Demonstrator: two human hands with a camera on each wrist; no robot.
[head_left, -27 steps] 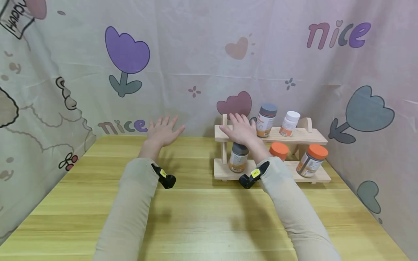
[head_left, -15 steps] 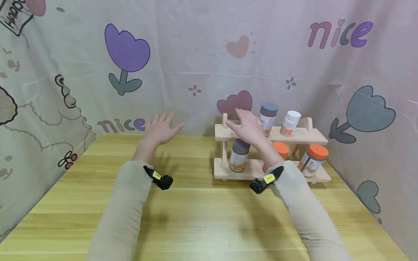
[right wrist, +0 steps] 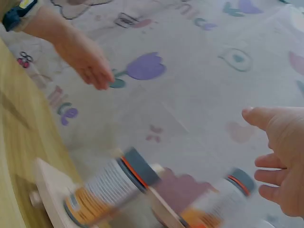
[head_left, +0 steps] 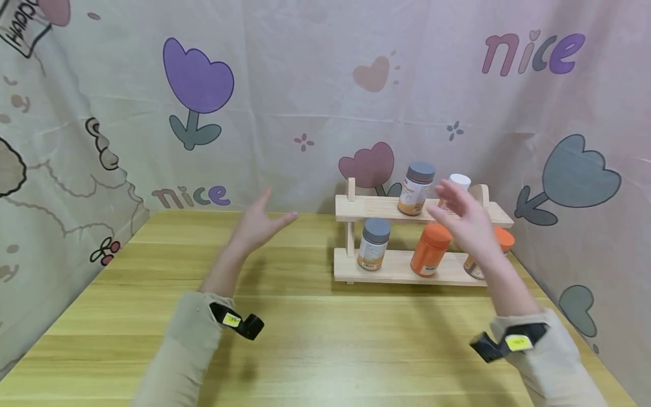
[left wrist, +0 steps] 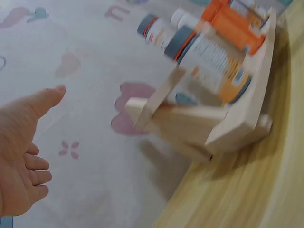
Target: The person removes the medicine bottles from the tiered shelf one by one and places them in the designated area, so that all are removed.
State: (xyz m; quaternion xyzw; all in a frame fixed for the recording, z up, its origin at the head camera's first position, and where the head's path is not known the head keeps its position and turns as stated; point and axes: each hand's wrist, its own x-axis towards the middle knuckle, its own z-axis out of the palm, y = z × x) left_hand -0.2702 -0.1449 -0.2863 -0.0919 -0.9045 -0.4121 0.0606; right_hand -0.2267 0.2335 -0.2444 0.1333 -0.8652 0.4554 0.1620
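Two hands in the air, well apart, both holding nothing. Left hand (head_left: 256, 225) above the left part of the wood-grain table (head_left: 315, 339), thumb stretched away from loosely bent fingers in the left wrist view. Right hand (head_left: 470, 223) at the right end of a two-tier wooden rack (head_left: 373, 208), thumb clear of the fingers; slightly blurred in the head view.

Five bottles on the rack. Upper tier: grey-lidded bottle (head_left: 416, 189) near the middle; right of it a white-capped bottle (head_left: 459, 181), partly hidden by the right hand. Lower tier, left to right: second grey-lidded bottle (head_left: 373, 246), orange bottle (head_left: 431, 250) with matching lid, dark bottle (head_left: 473, 267) with orange lid, its middle covered by the right hand and wrist. White-capped bottle appears nearest the right hand; fingers seem clear of it, contact hard to judge.

Light sleeves, black camera on each wrist. Behind, printed cloth (head_left: 305, 68) with tulips, hearts and "nice" lettering.
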